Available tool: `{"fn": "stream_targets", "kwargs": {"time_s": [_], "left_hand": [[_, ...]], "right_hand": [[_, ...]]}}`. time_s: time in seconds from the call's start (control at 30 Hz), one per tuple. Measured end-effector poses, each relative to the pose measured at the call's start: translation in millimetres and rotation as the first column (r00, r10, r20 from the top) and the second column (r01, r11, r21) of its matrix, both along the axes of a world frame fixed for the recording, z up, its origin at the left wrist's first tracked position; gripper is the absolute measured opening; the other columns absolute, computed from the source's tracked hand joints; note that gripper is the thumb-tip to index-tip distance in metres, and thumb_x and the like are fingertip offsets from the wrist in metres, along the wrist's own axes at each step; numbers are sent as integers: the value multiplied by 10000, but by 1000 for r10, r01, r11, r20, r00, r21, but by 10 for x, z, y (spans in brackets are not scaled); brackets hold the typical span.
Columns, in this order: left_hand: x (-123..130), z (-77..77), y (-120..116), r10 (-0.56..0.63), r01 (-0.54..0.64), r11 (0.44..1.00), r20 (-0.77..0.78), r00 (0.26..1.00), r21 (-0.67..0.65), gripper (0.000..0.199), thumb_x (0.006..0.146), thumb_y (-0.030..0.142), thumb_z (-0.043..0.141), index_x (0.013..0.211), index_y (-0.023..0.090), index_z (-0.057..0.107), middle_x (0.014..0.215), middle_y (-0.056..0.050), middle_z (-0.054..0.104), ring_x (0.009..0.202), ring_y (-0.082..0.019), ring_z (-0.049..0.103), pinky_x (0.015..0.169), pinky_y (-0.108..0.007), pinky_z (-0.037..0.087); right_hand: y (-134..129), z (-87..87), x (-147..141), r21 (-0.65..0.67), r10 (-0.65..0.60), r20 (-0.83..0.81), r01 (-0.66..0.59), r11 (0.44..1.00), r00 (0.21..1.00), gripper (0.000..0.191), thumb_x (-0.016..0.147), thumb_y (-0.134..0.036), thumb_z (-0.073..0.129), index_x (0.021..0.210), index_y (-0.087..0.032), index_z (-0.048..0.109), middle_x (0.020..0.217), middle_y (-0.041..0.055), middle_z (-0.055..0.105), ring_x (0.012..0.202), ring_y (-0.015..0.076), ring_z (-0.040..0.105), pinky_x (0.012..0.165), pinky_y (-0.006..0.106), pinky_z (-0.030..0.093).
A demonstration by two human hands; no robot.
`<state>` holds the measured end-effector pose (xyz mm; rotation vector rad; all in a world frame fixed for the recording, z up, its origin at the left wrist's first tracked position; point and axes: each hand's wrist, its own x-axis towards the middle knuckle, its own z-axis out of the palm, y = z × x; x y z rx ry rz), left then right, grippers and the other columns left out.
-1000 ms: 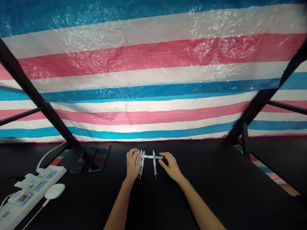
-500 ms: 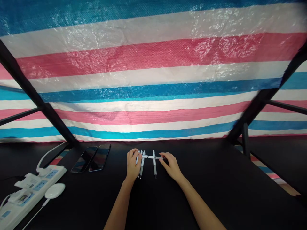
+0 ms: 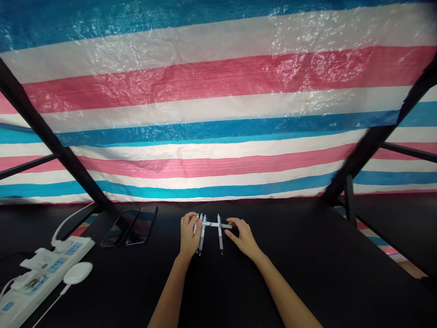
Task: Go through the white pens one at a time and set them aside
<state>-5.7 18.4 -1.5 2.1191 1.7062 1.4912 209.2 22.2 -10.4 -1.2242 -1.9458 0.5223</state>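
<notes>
Black table (image 3: 218, 296) | right hand (image 3: 245, 237): open, thumb now lower (crosswise pen (image 3: 213, 224) more visible) | left hand (image 3: 189, 234): can't tell

A big plastic sheet (image 3: 218, 82) hangs across the far side, behind the table (image 3: 293, 228). It has wide stripes of blue, white, red and pink that run from left to right. The top part is wrinkled and shiny with little bright spots. Low in the middle, the sheet glows bright with light. The table is flat and black. A thick black bar (image 3: 44, 120) slants on the left, and another black bar (image 3: 368, 146) slants on the right. Each one has a thinner bar joined to it. More stripes show behind them.
</notes>
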Motion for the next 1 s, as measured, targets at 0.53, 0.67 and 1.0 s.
{"fn": "stream_targets", "kwargs": {"time_s": [0.53,0.67,1.0], "left_hand": [[-34,-11,34,49,-48,999,56,997,-23,231,871,291,444,693,200,559,929,-72,579,905,-216,511,796,-359,433],[-62,-17,41,103,-100,994,80,991,-41,250,865,299,440,664,198,551,908,-70,580,883,-214,513,777,-355,431],[-131,-50,67,190,-184,981,117,975,-62,255,818,289,455,587,200,517,874,-71,580,854,-220,518,755,-361,422]], "right_hand": [[26,-18,17,24,-51,37,50,998,998,234,923,-341,398,950,-232,603,935,44,659,864,217,567,777,353,410],[33,-32,17,32,-73,36,72,997,997,229,916,-345,408,949,-235,607,934,39,660,872,217,573,775,351,418],[40,-43,16,38,-78,22,78,996,997,238,921,-353,403,948,-236,608,932,42,658,869,221,571,773,354,414]]}}
